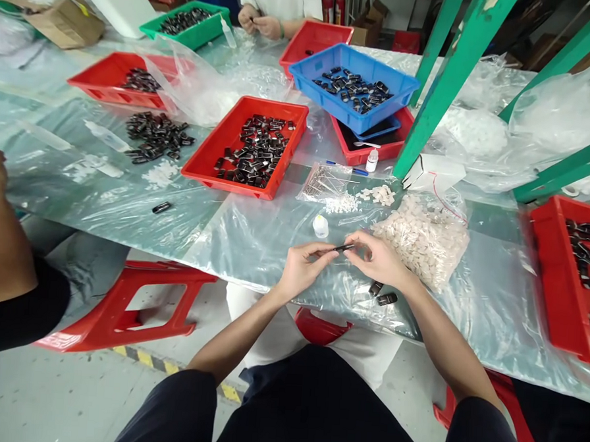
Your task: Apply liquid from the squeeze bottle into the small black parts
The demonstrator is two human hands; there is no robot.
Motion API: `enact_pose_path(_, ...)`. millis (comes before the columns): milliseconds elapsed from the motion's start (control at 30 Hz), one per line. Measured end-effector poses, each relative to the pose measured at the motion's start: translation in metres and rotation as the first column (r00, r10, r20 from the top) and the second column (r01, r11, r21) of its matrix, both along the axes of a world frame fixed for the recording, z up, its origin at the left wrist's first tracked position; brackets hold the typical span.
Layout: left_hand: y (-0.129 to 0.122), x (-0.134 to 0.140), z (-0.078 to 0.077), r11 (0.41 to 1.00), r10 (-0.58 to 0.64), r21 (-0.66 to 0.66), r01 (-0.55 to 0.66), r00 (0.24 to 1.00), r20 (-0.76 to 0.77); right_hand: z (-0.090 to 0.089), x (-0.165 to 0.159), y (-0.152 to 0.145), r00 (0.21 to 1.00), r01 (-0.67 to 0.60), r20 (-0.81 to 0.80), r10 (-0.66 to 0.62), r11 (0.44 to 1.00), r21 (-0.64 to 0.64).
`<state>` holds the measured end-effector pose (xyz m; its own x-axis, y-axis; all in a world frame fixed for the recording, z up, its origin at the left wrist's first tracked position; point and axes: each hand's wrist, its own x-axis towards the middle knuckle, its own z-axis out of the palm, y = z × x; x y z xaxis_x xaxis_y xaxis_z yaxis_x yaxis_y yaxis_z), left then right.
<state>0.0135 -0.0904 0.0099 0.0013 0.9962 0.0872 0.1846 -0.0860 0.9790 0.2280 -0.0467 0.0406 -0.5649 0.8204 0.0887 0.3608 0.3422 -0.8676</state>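
Between my two hands, over the table's near edge, is a small black plastic part (344, 248). My left hand (305, 266) pinches its left end with thumb and fingers. At the other end, my right hand (378, 257) has its fingertips closed on the same part. Two more black parts (386, 298) lie on the table below my right wrist. A small white bottle (320, 226) stands just beyond my left fingers. Past my hands are a pile of tiny white pieces (343, 204) and some flat beige pieces (383, 194). A clear bag of beige pieces (425, 238) touches the space beside my right hand.
A red tray (194, 165) of black parts stands ahead on the left; a blue tray (302, 83) rests on red ones behind. Green posts (444, 103) rise at right, near another red tray (544, 273). Co-workers' arms show at left (1, 245) and across the table.
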Motion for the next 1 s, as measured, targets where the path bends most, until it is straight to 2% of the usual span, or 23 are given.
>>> enact_pose_path(67,0.002,-0.005,0.003,0.998,-0.048,0.032,0.052,0.994,-0.099,-0.002,-0.001,0.001,0.997,-0.012,0.078,0.002,0.992,0.128)
enact_pose_path(133,0.004,-0.008,0.005,0.994,-0.111,-0.015,0.11,0.991,-0.079,-0.005,-0.002,0.002,0.997,-0.034,0.08,0.021,0.987,0.156)
enact_pose_path(200,0.007,-0.01,0.003,0.988,-0.132,-0.086,0.132,0.991,0.008,-0.008,-0.003,0.003,0.998,-0.033,0.049,0.027,0.991,0.129)
enact_pose_path(300,0.01,-0.012,-0.002,0.99,-0.067,-0.121,0.075,0.995,0.073,-0.013,-0.003,0.006,0.999,0.012,0.03,-0.014,0.996,0.091)
enact_pose_path(367,0.011,-0.014,-0.004,0.994,-0.032,-0.106,0.037,0.998,0.051,-0.014,-0.001,0.008,0.998,0.054,0.022,-0.056,0.995,0.082)
enact_pose_path(433,0.011,-0.016,-0.004,0.996,-0.046,-0.077,0.046,0.999,-0.004,-0.014,0.0,0.009,0.997,0.076,0.003,-0.076,0.995,0.069)
enact_pose_path(600,0.01,-0.011,0.003,0.995,-0.099,0.022,0.102,0.989,-0.106,-0.015,-0.001,0.008,0.998,0.043,-0.037,-0.041,0.998,0.038)
enact_pose_path(833,0.013,-0.009,0.006,0.987,-0.122,-0.102,0.125,0.992,0.035,-0.015,-0.002,0.008,0.996,0.019,-0.092,-0.017,1.0,0.013)
enact_pose_path(933,0.014,-0.016,0.008,0.994,-0.089,-0.07,0.085,0.994,-0.057,-0.016,-0.002,0.009,0.997,0.023,-0.08,-0.021,0.999,0.025)
enact_pose_path(1000,0.015,-0.023,0.01,0.993,-0.108,0.009,0.114,0.963,-0.246,-0.017,-0.002,0.011,0.996,0.058,-0.068,-0.055,0.998,0.038)
